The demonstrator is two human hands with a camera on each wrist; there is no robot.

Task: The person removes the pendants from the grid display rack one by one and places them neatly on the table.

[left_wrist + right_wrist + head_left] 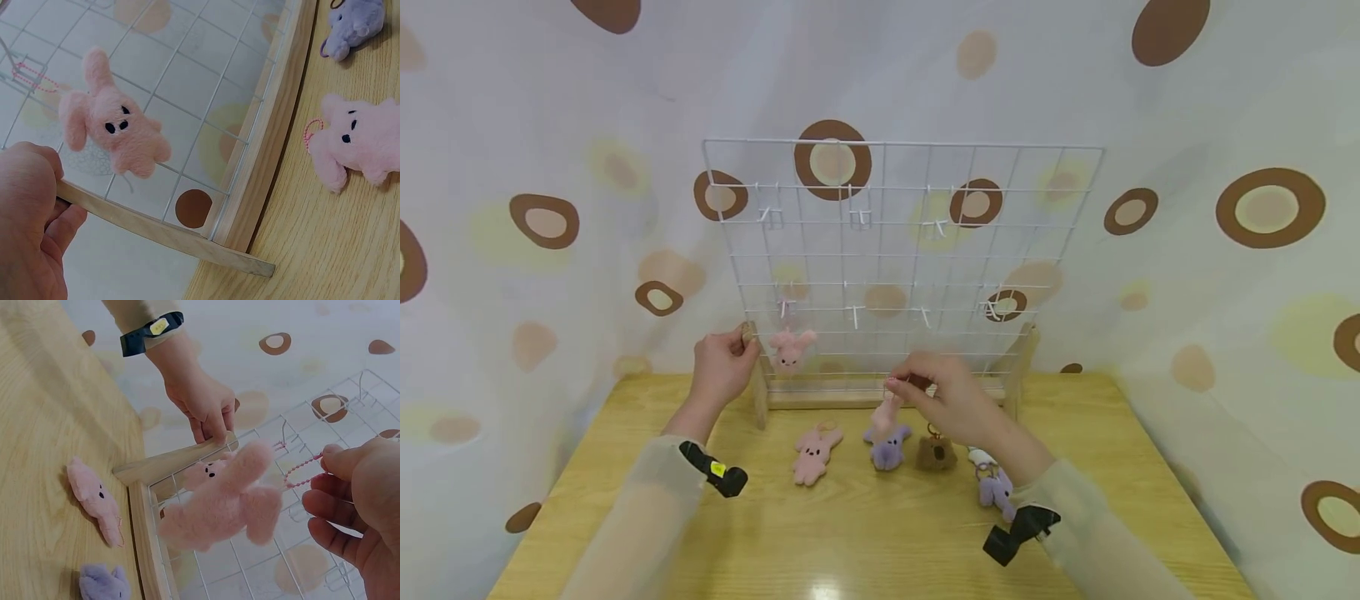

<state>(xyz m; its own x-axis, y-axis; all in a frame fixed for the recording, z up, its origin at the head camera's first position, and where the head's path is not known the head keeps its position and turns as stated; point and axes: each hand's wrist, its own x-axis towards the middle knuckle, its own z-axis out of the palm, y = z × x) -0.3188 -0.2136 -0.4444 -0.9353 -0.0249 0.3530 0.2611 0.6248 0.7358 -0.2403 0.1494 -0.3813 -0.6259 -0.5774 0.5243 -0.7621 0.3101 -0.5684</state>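
My right hand [951, 400] pinches the pink bead chain [300, 483] of a pink plush bunny keychain [215, 515], which dangles in front of the lower grid. At the rack's left end, my left hand [721, 371] grips the top of the wooden upright [761, 392] between thumb and fingers. Close beside that hand, another pink plush bunny [119, 122] hangs by its chain from a hook on the white wire grid [902, 143]. Several white hooks stick out of the grid in two rows.
On the wooden table [865, 542] before the rack lie a pink bunny [812, 454], a purple plush [887, 450], a brown plush [936, 454] and another purple plush [996, 490] beside my right forearm. A patterned cloth [1195, 300] hangs behind.
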